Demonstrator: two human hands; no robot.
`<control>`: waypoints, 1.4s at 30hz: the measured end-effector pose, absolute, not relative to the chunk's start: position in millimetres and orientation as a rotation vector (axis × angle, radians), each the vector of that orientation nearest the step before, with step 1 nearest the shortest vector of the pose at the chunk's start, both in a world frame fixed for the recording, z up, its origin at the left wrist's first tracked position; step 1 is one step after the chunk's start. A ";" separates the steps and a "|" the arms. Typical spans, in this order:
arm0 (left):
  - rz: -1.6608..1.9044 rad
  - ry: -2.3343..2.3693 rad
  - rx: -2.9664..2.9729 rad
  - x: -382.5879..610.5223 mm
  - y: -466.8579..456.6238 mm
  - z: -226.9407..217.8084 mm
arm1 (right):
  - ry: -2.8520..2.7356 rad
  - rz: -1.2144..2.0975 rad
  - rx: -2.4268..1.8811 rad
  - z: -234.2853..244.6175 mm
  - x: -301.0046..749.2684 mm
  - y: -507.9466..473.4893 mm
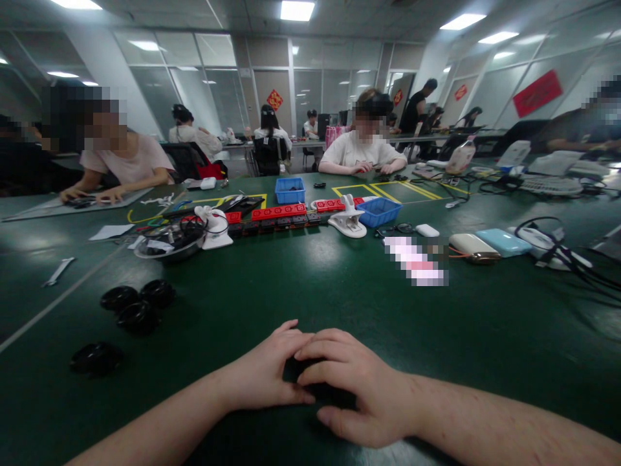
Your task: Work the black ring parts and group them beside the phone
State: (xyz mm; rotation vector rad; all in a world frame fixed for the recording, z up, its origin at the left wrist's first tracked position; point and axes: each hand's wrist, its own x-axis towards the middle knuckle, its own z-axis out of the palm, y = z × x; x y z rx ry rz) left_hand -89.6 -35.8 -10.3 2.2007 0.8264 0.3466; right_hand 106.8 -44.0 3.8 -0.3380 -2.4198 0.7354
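My left hand (pixel 264 372) and my right hand (pixel 361 388) meet on the green table (pixel 339 298) near its front edge. Both are curled over a small black object (pixel 303 378) that lies on the table between them. Most of that object is hidden under my fingers, so its shape does not show. To the left lie three black round parts (pixel 138 304) in a cluster and a fourth black round part (pixel 96 358) closer to the front edge.
Red power strips (pixel 279 211), two blue bins (pixel 290 190), a white clamp stand (pixel 347 220), a clear bowl of cables (pixel 169 239), power banks (pixel 473 246) and black cords (pixel 557 249) cross the table's middle. A wrench (pixel 58 270) lies left. Other people sit at the far side.
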 end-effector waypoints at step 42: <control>0.556 1.193 2.308 -74.8 -49.7 -21.0 | -2.329 0.547 -0.742 -7.9 106.7 -44.1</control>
